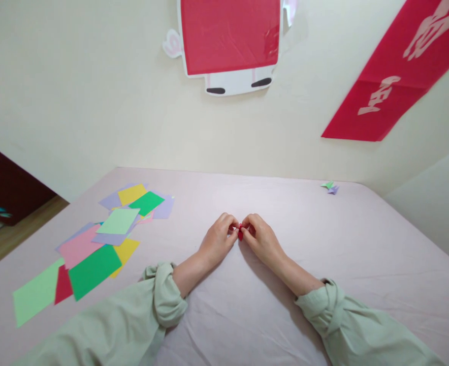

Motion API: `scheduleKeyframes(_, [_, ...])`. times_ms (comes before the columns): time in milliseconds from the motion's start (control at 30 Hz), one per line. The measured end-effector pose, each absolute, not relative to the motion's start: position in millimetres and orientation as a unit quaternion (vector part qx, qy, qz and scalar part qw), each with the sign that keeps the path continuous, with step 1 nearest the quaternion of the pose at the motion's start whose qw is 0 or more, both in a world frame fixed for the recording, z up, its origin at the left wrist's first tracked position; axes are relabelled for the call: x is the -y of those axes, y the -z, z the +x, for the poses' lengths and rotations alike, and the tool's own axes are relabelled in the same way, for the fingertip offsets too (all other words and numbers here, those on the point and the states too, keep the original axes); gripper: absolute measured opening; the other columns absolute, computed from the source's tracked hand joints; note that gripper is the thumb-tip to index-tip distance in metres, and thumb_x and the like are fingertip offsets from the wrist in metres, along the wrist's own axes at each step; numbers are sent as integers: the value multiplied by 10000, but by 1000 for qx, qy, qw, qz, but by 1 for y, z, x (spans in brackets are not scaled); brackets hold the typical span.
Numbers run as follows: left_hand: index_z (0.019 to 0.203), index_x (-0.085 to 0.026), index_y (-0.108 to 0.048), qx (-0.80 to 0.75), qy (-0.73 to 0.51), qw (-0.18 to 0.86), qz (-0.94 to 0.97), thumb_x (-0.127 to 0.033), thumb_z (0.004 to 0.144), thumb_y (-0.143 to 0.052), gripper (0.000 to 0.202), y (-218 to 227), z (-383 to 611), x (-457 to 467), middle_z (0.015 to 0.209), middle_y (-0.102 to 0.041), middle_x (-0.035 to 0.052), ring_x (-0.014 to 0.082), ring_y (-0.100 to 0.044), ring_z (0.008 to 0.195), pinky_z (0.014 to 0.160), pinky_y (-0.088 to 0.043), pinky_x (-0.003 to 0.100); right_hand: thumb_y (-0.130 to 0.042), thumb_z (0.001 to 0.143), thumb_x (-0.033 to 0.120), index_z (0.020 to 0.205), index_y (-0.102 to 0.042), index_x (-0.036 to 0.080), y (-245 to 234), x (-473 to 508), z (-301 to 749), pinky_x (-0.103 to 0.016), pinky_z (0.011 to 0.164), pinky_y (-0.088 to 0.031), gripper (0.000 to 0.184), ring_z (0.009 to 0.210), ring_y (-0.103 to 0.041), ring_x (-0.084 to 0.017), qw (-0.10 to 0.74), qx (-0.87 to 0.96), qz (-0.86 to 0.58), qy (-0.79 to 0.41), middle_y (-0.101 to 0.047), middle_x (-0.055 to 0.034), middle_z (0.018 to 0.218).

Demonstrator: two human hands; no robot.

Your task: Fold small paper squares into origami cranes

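Between my two hands, just above the middle of the table, is a small folded piece of red paper (240,232). My left hand (220,235) pinches its left side between thumb and fingers. On the other side, my right hand (260,236) pinches it the same way. The fingertips cover most of the paper, so its folded shape cannot be made out. Two small folded paper pieces, one light green (327,185) and one purple (333,190), lie together at the table's far right.
Loose coloured paper sheets lie overlapping on the left, among them a dark green sheet (95,272), a pink sheet (80,245) and a yellow sheet (132,194). A pale cloth (285,315) covers the table, which meets a wall (140,112) at the back.
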State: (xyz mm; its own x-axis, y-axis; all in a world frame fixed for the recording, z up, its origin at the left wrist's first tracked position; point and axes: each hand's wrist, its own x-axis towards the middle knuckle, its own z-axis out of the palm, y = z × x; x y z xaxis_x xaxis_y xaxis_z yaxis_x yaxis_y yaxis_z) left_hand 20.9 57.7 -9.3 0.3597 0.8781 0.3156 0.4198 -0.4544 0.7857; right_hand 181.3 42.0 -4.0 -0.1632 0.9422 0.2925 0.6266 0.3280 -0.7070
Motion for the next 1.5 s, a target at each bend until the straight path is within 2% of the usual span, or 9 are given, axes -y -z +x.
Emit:
scheduleKeyframes(267, [799, -183, -547, -431, -379, 316, 755, -140, 830, -521, 59, 6, 23, -56, 815, -542, 4, 140, -531, 773, 713, -422, 264, -487, 823, 142, 798, -508, 219, 8, -43, 181, -276, 632, -377, 84, 694, -492, -161, 368, 736, -522, -224, -522, 1, 781])
scheduleKeyframes(533, [733, -174, -554, -455, -373, 344, 732, -238, 859, -520, 145, 4, 26, -60, 753, -547, 0, 141, -515, 723, 680, -398, 264, -479, 822, 147, 792, -482, 215, 7, -41, 179, -280, 638, -372, 74, 696, -489, -163, 363, 736, -526, -224, -522, 3, 770])
scheduleKeyframes(800, [705, -172, -560, -469, -369, 354, 720, -183, 817, -520, 120, 3, 27, -62, 731, -553, -5, 136, -516, 708, 665, -390, 255, -476, 815, 148, 810, -485, 215, 8, -41, 180, -284, 646, -379, 68, 697, -497, -165, 368, 730, -528, -229, -524, 2, 775])
scheduleKeyframes(967, [681, -174, -547, -473, -367, 353, 719, -260, 826, -538, 168, 5, 27, -63, 713, -546, -9, 133, -508, 682, 640, -384, 252, -473, 829, 162, 802, -485, 215, 8, -41, 179, -283, 643, -377, 61, 691, -492, -163, 362, 731, -533, -225, -522, 2, 773])
scheduleKeyframes(1200, [670, -172, -534, -475, -364, 374, 709, -140, 742, -529, 79, 4, 28, -64, 701, -547, -15, 127, -508, 684, 641, -381, 242, -470, 817, 145, 816, -501, 216, 7, -41, 180, -283, 649, -385, 77, 710, -501, -167, 365, 735, -526, -225, -538, -4, 788])
scheduleKeyframes(1500, [643, -166, -533, -483, -345, 433, 678, -143, 714, -520, 76, -3, 28, -68, 652, -549, -19, 124, -506, 657, 627, -384, 235, -481, 803, 146, 820, -509, 216, 9, -42, 179, -278, 653, -390, 77, 719, -509, -163, 366, 731, -529, -229, -551, -2, 795])
